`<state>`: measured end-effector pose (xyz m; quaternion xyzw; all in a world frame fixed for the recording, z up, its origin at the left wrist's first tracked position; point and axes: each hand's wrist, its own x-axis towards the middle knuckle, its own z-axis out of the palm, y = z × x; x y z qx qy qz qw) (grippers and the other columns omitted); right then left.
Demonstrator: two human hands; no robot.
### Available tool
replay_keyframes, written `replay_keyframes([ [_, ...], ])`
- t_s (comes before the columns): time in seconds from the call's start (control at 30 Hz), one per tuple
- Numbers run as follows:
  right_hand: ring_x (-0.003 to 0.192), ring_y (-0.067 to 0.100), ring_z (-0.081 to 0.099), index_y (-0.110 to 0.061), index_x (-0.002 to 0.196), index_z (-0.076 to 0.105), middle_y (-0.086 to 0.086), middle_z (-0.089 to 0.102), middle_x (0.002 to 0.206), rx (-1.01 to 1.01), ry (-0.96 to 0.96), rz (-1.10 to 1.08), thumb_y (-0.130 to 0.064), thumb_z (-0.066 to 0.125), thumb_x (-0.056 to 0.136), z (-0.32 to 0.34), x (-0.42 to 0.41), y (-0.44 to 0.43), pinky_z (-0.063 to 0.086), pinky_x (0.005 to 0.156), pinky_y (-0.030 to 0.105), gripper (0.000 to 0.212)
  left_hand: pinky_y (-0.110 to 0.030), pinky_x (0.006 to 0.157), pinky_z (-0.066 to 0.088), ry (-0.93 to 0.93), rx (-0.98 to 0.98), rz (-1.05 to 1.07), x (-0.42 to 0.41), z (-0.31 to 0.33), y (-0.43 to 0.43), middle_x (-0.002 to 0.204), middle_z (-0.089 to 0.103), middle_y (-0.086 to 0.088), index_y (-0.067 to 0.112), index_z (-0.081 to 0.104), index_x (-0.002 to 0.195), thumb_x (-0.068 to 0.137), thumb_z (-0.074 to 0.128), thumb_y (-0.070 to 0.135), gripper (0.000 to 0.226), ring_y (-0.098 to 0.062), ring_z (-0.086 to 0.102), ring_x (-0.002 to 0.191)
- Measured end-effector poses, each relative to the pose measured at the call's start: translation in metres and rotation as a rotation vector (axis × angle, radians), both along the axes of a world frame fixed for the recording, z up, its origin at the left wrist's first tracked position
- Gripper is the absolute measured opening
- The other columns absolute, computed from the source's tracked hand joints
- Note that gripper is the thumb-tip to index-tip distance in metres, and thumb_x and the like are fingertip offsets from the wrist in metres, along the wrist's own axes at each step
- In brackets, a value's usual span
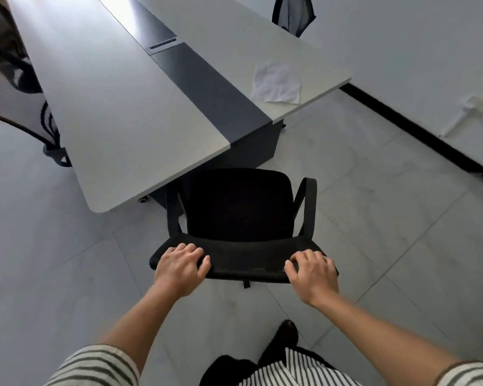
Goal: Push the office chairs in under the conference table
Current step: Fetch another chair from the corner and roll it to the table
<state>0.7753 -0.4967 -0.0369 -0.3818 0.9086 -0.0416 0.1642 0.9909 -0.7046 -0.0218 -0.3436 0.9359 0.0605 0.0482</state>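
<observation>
A black mesh office chair (pixel 240 207) stands at the near end of the long conference table (pixel 117 112), its seat front just at the table's end edge. Both armrests show. My left hand (pixel 180 267) grips the left part of the backrest's top edge, fingers curled over it. My right hand (pixel 313 274) grips the right part of the same edge. The table top is light grey with a dark grey strip down its middle.
A crumpled white paper (pixel 276 83) lies on the table's right half. Another black chair (pixel 293 13) stands at the far right side, and a chair (pixel 48 129) sits at the left side. A black baseboard (pixel 418 135) runs along the right wall. Grey tiled floor surrounds.
</observation>
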Motion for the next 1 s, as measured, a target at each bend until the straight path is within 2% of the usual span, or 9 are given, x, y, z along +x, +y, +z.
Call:
replay_keyframes([
  [0.33, 0.1, 0.015, 0.059, -0.027, 0.102, 0.068, -0.008, 0.068, 0.105, -0.105, 0.026, -0.054, -0.056, 0.025, 0.08, -0.001, -0.05, -0.063, 0.04, 0.092, 0.034, 0.056, -0.032, 0.074, 0.048, -0.001, -0.012, -0.047, -0.05, 0.002, -0.064, 0.084, 0.068, 0.006, 0.025, 0.067, 0.084, 0.088, 0.031, 0.047, 0.043, -0.017, 0.062, 0.081],
  [0.6, 0.085, 0.016, 0.064, -0.024, 0.089, 0.071, -0.006, 0.071, 0.09, -0.149, 0.076, 0.001, -0.045, 0.034, 0.081, 0.002, -0.106, -0.072, 0.048, 0.08, 0.035, 0.044, -0.033, 0.071, 0.049, -0.034, 0.069, 0.001, -0.093, 0.005, -0.055, 0.079, 0.067, 0.004, 0.023, 0.066, 0.076, 0.088, 0.034, 0.046, 0.041, -0.018, 0.061, 0.075],
  [0.73, 0.091, 0.019, 0.065, -0.025, 0.094, 0.071, -0.007, 0.071, 0.096, -0.146, 0.057, 0.035, -0.049, 0.038, 0.082, 0.008, -0.147, -0.077, 0.047, 0.082, 0.035, 0.043, -0.032, 0.083, 0.044, -0.042, 0.131, 0.082, -0.12, 0.011, -0.045, 0.098, 0.066, 0.005, 0.024, 0.064, 0.095, 0.09, 0.021, 0.051, 0.051, -0.017, 0.058, 0.092],
  [0.83, 0.1, 0.019, 0.06, -0.025, 0.111, 0.066, -0.004, 0.068, 0.11, -0.194, -0.037, -0.022, -0.046, 0.06, 0.084, 0.018, -0.179, -0.079, 0.045, 0.082, 0.034, 0.034, -0.03, 0.094, 0.039, 0.051, 0.236, 0.1, -0.138, 0.015, -0.043, 0.115, 0.062, 0.01, 0.029, 0.058, 0.118, 0.09, 0.025, 0.057, 0.052, -0.011, 0.054, 0.107],
  [0.9, 0.103, 0.021, 0.057, -0.022, 0.115, 0.064, -0.001, 0.067, 0.113, -0.282, -0.038, -0.032, -0.049, 0.055, 0.084, 0.025, -0.203, -0.075, 0.046, 0.083, 0.036, 0.042, -0.029, 0.095, 0.039, 0.201, 0.316, 0.208, -0.143, 0.019, -0.048, 0.116, 0.062, 0.008, 0.025, 0.058, 0.121, 0.087, 0.028, 0.06, 0.057, -0.011, 0.054, 0.108],
  [0.97, 0.107, 0.022, 0.056, -0.021, 0.115, 0.064, 0.0, 0.067, 0.115, -0.321, 0.025, -0.011, -0.054, 0.043, 0.081, 0.028, -0.222, -0.069, 0.046, 0.086, 0.04, 0.051, -0.033, 0.097, 0.039, 0.302, 0.242, 0.366, -0.136, 0.017, -0.054, 0.117, 0.063, 0.003, 0.022, 0.062, 0.117, 0.084, 0.027, 0.059, 0.061, -0.015, 0.054, 0.111],
  [1.0, 0.109, 0.022, 0.056, -0.022, 0.115, 0.064, 0.0, 0.066, 0.116, -0.321, 0.034, 0.005, -0.055, 0.04, 0.081, 0.027, -0.232, -0.065, 0.045, 0.088, 0.041, 0.053, -0.036, 0.099, 0.038, 0.295, 0.213, 0.44, -0.136, 0.014, -0.054, 0.12, 0.062, 0.001, 0.022, 0.062, 0.118, 0.083, 0.026, 0.059, 0.062, -0.017, 0.052, 0.115],
])
